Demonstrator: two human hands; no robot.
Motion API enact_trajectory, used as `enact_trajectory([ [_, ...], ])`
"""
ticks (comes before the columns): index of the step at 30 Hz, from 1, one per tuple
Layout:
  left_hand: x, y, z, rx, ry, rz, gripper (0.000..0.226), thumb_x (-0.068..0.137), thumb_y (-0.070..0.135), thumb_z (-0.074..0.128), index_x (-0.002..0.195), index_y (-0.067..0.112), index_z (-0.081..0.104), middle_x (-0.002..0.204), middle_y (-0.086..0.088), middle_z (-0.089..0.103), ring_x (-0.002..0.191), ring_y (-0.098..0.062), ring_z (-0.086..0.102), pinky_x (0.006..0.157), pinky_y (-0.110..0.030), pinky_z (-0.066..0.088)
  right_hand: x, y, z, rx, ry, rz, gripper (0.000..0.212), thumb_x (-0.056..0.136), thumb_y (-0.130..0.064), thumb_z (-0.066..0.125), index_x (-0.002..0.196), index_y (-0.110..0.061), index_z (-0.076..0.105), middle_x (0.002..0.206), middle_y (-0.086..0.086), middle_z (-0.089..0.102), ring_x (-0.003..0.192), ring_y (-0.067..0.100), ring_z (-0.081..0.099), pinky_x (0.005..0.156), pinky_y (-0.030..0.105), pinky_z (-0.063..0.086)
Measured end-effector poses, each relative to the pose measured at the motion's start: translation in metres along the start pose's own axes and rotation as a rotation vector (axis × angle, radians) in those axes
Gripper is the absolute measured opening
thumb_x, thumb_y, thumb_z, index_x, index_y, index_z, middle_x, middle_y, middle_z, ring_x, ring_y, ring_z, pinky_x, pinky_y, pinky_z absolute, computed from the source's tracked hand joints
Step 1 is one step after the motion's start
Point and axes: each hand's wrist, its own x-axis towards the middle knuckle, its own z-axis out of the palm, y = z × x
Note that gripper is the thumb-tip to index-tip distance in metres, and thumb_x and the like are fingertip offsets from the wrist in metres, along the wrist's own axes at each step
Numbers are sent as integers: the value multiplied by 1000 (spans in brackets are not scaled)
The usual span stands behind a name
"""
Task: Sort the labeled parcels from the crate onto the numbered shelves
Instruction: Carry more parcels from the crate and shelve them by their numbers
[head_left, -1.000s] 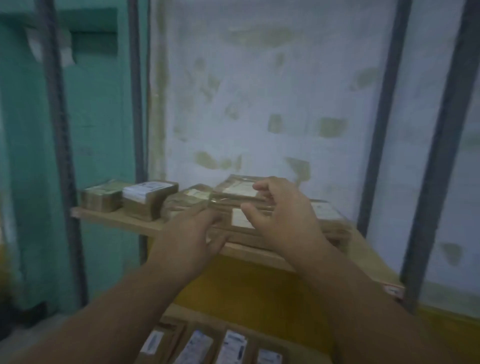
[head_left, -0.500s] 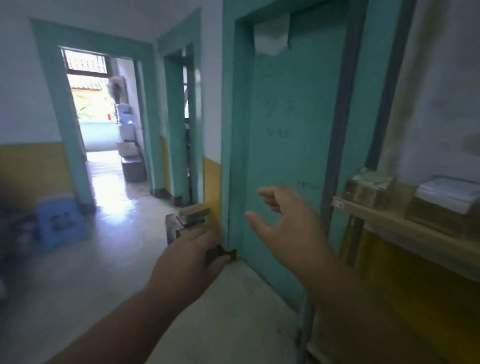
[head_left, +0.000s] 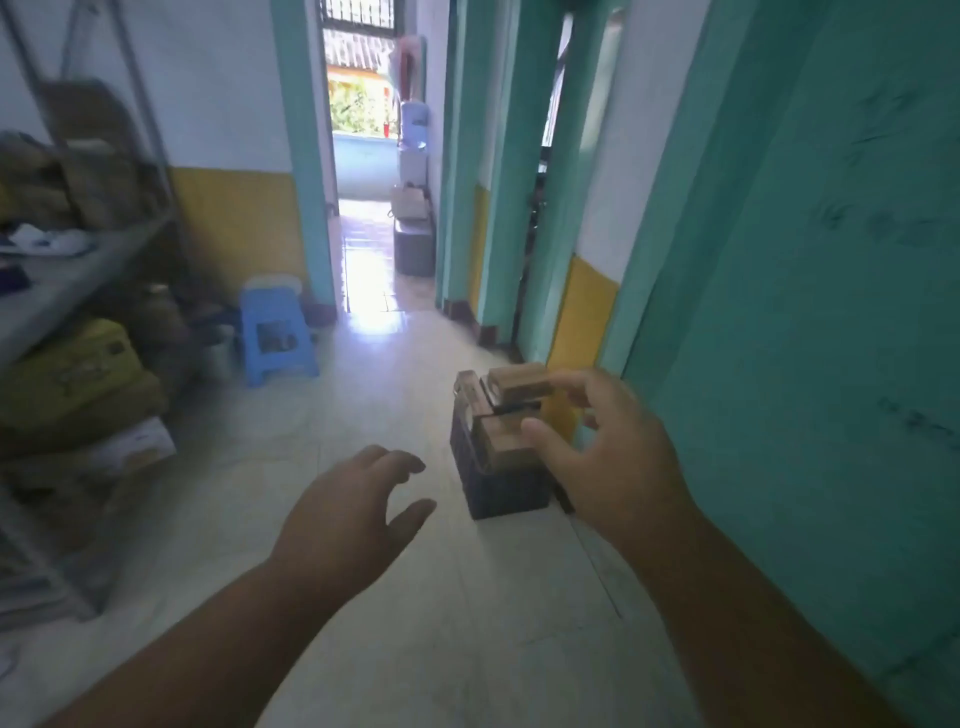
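A dark crate (head_left: 498, 486) stands on the pale floor by the teal door, with brown cardboard parcels (head_left: 511, 395) piled up out of its top. My right hand (head_left: 608, 447) hovers in front of the crate, fingers spread and empty, partly covering its right side. My left hand (head_left: 358, 504) is lower and to the left of the crate, open, holding nothing. The numbered shelves with the placed parcels are out of view.
A large teal door (head_left: 810, 291) fills the right. A metal rack (head_left: 78, 270) with boxes and bags stands at the left, a blue stool (head_left: 275, 332) beyond it. A bright doorway (head_left: 371, 171) opens at the far end of the floor.
My view has swung left from the shelf, where both hands rested on a parcel, to the room and the crate. Both hands came away empty and now reach toward the crate.
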Motion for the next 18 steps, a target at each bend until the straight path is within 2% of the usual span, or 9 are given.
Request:
enact_trajectory([
  [1,18,-15,3,0,6,-34,37,87,48,69,121,32,64,108,10,64,85,-10,63,73,-27,52,25,4,20,2,-14,4,29,83,-34,72,109,-29,61,110,-9,59,100,12,56,81,23,45],
  [3,52,-47,12,6,18,-99,38,86,48,70,120,32,65,106,11,64,81,-10,63,71,-27,51,70,13,62,34,-34,-11,35,83,-37,72,115,-27,60,113,-6,59,103,16,58,83,28,49],
  [7,127,-115,45,6,-24,-154,39,87,50,69,122,33,63,107,13,63,86,-9,61,73,-25,50,152,33,144,40,-89,-19,41,86,-38,72,121,-24,59,118,-6,58,106,16,58,92,40,54],
  [11,238,-171,73,9,-91,-91,42,89,51,66,126,33,61,113,11,64,92,-10,62,76,-25,48,237,65,194,-13,-95,18,43,84,-39,70,123,-26,58,118,-7,56,107,15,56,89,30,51],
  [14,323,-178,92,-19,-187,-5,44,90,53,63,130,34,58,118,11,63,95,-9,62,78,-22,48,292,89,197,-83,-68,101,41,86,-36,70,124,-25,58,117,-9,54,105,8,52,82,10,39],
  [18,434,-172,134,-41,-280,131,43,91,54,62,130,39,55,120,14,62,94,-7,62,79,-21,53,355,133,200,-121,14,239,36,87,-36,70,119,-32,55,111,-15,48,101,4,50,74,6,32],
])
